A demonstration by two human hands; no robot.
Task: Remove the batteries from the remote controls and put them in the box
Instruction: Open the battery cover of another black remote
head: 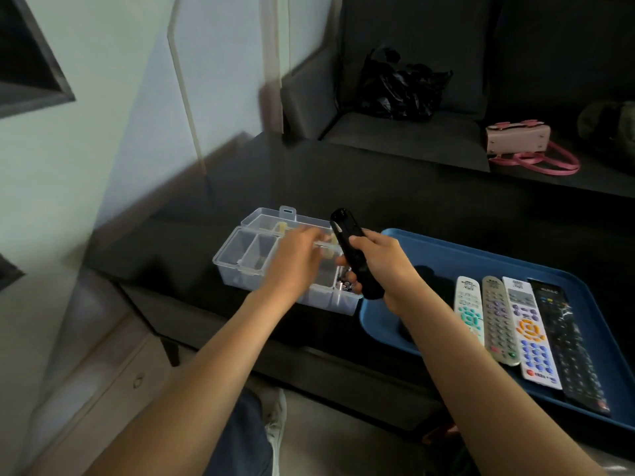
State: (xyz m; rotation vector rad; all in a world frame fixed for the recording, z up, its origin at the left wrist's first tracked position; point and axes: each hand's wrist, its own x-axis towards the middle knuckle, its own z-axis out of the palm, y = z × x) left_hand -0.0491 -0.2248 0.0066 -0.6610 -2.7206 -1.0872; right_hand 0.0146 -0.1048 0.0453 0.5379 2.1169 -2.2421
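My right hand (385,266) grips a black remote control (350,249), held tilted with its top end up, just right of the clear plastic compartment box (237,255). My left hand (299,259) is blurred and hovers over the middle of the box, fingers curled; whether it holds a battery I cannot tell. Several batteries (345,286) lie in the box's right compartment, partly hidden by my hands. The box lid (271,218) stands open at the back.
A blue tray (446,255) at the right holds several more remotes side by side: three light ones (494,321) and a black one (567,341). All sit on a dark low table (206,207). Behind stands a dark sofa with a black bag (398,87) and a pink handbag (519,139).
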